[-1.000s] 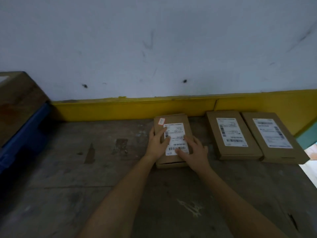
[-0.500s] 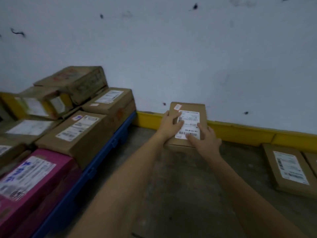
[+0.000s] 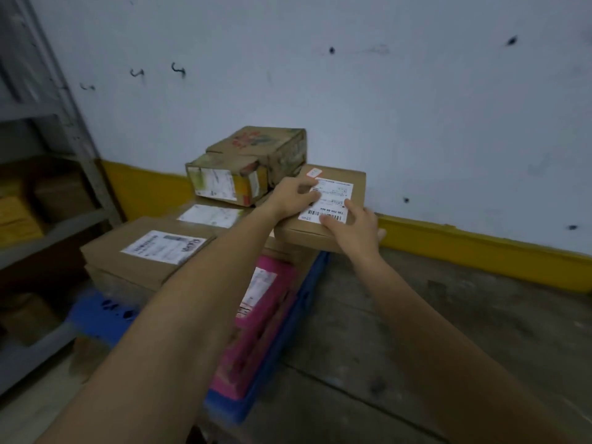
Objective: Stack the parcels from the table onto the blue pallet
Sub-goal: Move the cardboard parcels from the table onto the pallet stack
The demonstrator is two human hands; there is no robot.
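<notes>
The flat brown parcel (image 3: 356, 184) that lay on the worktop (image 3: 416, 331) a second ago, and half a second ago hung in the air short of the stack, is now over the far right corner of the blue pallet (image 3: 96, 310). This carry looks close to its set-down, with only the lowering and release left. The left hand (image 3: 293, 193) grips the parcel's left edge, its fingers (image 3: 307, 187) curled onto the top beside the white label. The right hand (image 3: 355, 229) clamps the near right corner, fingers spread on the barcode and what looks like the thumb wrapped under the edge. Just left of the fingers stands a printed carton (image 3: 256, 161), touching or nearly touching the parcel; which one, the blur does not settle. Below the fingers and nearer the person lies a pink parcel (image 3: 266, 315), and further left a labelled brown box (image 3: 144, 251). Whether the parcel already rests on the stack or is still carried cannot be told, since its underside and whatever lies beneath it are hidden by the wrists and its own body. The other parcels seen earlier on the worktop, to the right of the fingers, are now out of frame, so how many remain is unknown. The shelving (image 3: 38, 219) far to the left is smeared and dark, and its contents are hard to make out.
</notes>
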